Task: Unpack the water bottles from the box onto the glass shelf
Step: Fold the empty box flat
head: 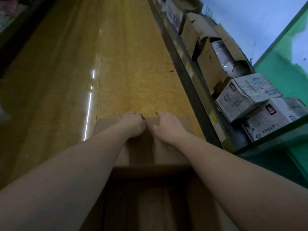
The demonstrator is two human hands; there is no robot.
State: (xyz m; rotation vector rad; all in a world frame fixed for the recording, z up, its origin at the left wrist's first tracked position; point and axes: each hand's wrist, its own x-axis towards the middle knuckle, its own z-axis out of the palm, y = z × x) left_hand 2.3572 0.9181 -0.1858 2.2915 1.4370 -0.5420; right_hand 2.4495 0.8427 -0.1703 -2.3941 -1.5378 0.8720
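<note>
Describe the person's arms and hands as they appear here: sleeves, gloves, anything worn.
Both forearms are bare as far as the frame shows; no sleeves reach into view. The left hand and right hand wear no gloves. No watch, bracelet or ring shows, though the picture is dim and the fingers are partly hidden.

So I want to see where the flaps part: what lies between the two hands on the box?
Head view: between left hand and right hand only the box top shows, with a darker strip down its middle.
</note>
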